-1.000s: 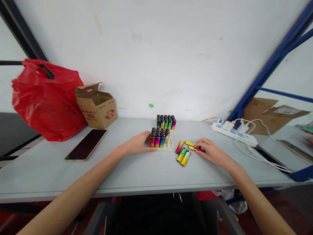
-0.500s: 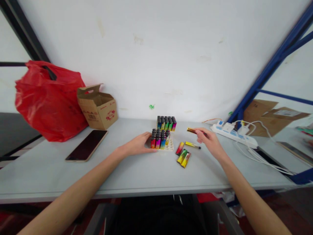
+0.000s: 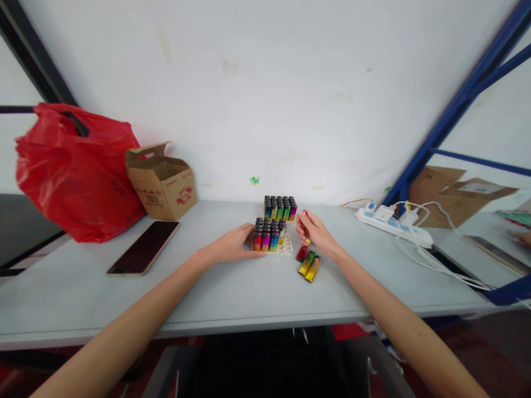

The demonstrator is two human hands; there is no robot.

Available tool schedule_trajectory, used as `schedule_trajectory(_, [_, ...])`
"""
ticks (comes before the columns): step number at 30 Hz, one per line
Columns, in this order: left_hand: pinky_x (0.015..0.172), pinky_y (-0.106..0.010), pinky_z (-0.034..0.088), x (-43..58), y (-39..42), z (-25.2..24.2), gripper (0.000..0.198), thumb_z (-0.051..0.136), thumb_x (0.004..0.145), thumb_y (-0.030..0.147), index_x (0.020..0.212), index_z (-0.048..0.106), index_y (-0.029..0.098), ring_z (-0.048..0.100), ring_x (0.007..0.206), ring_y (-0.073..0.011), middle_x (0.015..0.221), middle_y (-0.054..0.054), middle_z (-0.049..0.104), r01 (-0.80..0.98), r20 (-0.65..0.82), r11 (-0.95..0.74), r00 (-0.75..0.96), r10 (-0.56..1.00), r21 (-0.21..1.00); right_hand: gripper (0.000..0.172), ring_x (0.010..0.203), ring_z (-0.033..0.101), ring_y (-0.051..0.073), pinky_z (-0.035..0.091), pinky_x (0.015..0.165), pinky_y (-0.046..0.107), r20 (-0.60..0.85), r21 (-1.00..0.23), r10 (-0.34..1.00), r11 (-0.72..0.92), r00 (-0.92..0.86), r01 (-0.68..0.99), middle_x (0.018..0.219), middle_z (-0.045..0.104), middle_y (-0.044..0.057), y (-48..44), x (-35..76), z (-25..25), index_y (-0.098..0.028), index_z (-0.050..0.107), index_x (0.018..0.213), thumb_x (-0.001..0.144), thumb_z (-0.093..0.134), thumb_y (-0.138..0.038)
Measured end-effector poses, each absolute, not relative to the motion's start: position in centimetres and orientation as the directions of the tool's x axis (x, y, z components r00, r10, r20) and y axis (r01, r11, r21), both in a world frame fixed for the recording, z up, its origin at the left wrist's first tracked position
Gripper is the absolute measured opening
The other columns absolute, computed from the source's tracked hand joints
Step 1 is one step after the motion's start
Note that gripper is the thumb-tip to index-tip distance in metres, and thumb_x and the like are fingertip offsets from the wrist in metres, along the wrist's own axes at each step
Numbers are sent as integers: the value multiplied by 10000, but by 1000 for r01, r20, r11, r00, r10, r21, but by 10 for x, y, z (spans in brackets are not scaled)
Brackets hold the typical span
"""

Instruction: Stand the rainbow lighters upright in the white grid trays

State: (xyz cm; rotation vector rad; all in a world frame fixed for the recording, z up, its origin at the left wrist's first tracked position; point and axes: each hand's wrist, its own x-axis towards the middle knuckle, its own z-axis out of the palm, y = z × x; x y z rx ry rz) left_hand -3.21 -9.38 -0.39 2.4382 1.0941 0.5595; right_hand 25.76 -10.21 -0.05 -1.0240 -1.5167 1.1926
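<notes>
My left hand [image 3: 235, 244] is closed around the left side of a white tray [image 3: 286, 249] with round holes, thumb in front and fingers partly hidden behind. Rows of colourful lighters [image 3: 265, 241] with black tops stand upright in the tray's left part; holes show at its right. My right hand [image 3: 316, 231] pinches a lighter [image 3: 306, 231] just right of the tray, mostly covered by the fingers. Below that hand lie a red lighter [image 3: 302, 252] and two green-and-yellow lighters [image 3: 309, 267], flat on the table.
Behind the tray stands another block of upright lighters [image 3: 280, 209]. To the left are a phone [image 3: 144, 247], an open cardboard box [image 3: 166, 188] and a red plastic bag [image 3: 83, 177]. A power strip [image 3: 392, 225] with plugs and white cables lies on the right, near a blue metal frame [image 3: 440, 124].
My right hand has moved left toward the tray with its lighter, which now points more upright. The single yellow lighter on the table no longer shows. My left hand keeps its place at the tray.
</notes>
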Motion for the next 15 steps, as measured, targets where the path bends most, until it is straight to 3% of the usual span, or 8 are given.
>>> schedule_trajectory(3, [1042, -488, 557, -32, -93, -5, 754, 749, 811, 741, 1337, 642, 212, 706, 1153, -376, 1304, -146, 717, 598, 196, -614, 615, 764, 516, 611, 480, 271, 99, 243, 423, 226, 165, -972, 973, 189, -163, 140, 613, 325, -102, -106, 252, -6, -264, 436, 827, 866, 590, -854])
schedule_trajectory(8, [1004, -492, 568, -33, -93, -6, 721, 751, 807, 733, 1290, 653, 207, 708, 1116, -378, 1260, -142, 722, 611, 187, -615, 617, 765, 499, 629, 546, 307, 118, 255, 490, 281, 276, -884, 959, 277, -56, 377, 568, 342, -53, -108, 248, -11, -250, 386, 630, 893, 568, -793])
schedule_trajectory(15, [1041, -485, 552, -33, -93, -5, 760, 737, 828, 741, 1345, 623, 195, 695, 1173, -380, 1339, -155, 693, 609, 181, -621, 626, 758, 493, 527, 565, 345, 137, 262, 524, 296, 368, -812, 930, 331, -19, 480, 564, 386, -33, -108, 250, -14, -253, 396, 613, 921, 518, -662])
